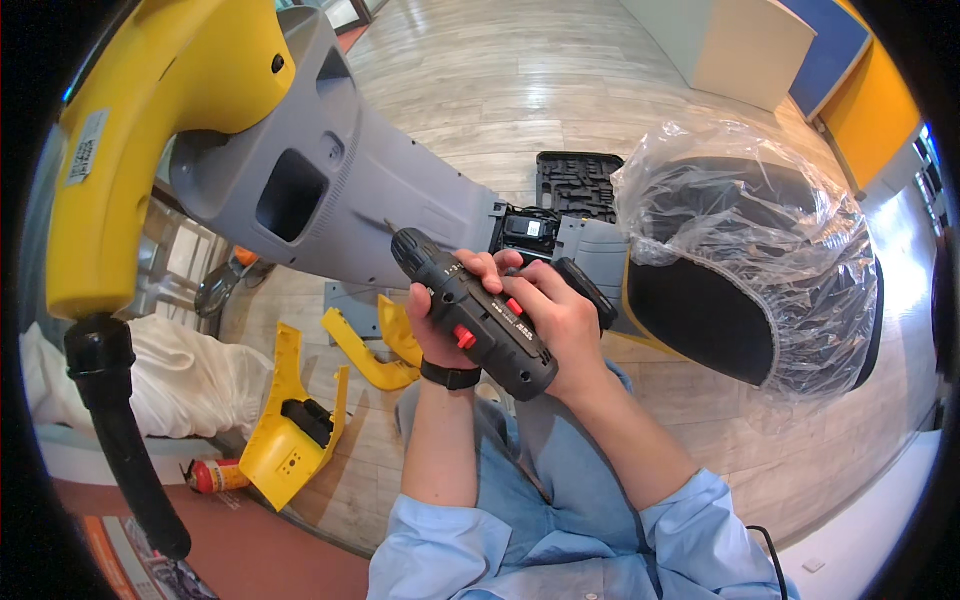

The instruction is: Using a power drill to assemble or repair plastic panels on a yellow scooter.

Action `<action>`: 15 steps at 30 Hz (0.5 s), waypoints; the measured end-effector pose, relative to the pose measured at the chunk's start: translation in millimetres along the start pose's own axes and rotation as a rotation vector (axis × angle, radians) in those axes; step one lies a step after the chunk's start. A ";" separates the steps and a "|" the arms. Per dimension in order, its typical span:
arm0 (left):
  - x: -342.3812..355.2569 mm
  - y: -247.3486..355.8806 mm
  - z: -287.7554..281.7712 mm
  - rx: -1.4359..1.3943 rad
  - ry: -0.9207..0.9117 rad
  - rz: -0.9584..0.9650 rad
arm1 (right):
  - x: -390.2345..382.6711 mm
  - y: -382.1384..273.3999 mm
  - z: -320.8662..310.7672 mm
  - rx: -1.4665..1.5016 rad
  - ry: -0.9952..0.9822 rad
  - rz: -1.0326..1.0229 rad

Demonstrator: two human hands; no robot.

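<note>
A black cordless drill [470, 300] with red switches is held in front of my body, its chuck and thin bit pointing up and to the left. My left hand [438, 345], with a black band at the wrist, is wrapped round the drill's body from the left. From the right, my right hand [570, 325] is closed on the drill too, its fingers by the red switch on top. Part of the drill's handle is hidden behind the right hand. Beyond the drill, a grey machine body [400, 190] has an uncovered compartment [527, 228] with a black module and wires.
A black tool case [577, 185] lies open on the floor behind the machine. To the right is a black padded part [700, 315] under clear plastic wrap. Yellow panels [290, 455] and a red extinguisher [215, 475] lie at left. A yellow arm [110, 200] with a black hose overhangs the left.
</note>
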State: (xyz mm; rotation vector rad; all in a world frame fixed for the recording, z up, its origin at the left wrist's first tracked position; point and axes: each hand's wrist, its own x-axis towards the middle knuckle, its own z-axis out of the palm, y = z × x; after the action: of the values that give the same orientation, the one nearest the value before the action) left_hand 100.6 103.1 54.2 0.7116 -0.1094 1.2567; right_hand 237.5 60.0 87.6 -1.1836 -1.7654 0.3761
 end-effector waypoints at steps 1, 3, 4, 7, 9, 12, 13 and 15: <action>0.9 0.7 -0.2 0.035 -0.008 0.006 | 0.5 0.2 -1.6 -0.006 -0.020 -0.008; 0.8 0.7 0.8 0.068 -0.017 0.014 | 0.1 4.1 -0.9 0.016 -0.058 -0.020; -0.4 1.3 0.7 0.103 -0.022 0.020 | -0.1 5.4 0.6 0.041 -0.099 -0.029; -3.4 3.1 4.8 0.066 0.008 0.010 | 1.6 4.0 1.4 0.045 -0.100 -0.045; -3.2 3.4 7.8 0.093 0.014 0.009 | 1.4 3.9 2.7 0.041 -0.075 -0.065; -3.7 5.1 8.2 0.114 -0.003 0.020 | -0.3 1.2 2.9 0.019 -0.066 -0.101; -3.7 4.6 8.0 0.103 -0.026 0.028 | -1.2 0.9 2.3 -0.003 -0.081 -0.113; -4.4 3.9 10.4 0.102 -0.006 0.029 | -0.9 1.2 3.5 0.009 -0.058 -0.114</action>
State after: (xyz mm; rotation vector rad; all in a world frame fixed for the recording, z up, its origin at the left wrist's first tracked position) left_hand 98.8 94.3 62.1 0.8044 -0.0607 1.2945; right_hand 235.3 60.6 84.6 -1.0698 -1.8705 0.3536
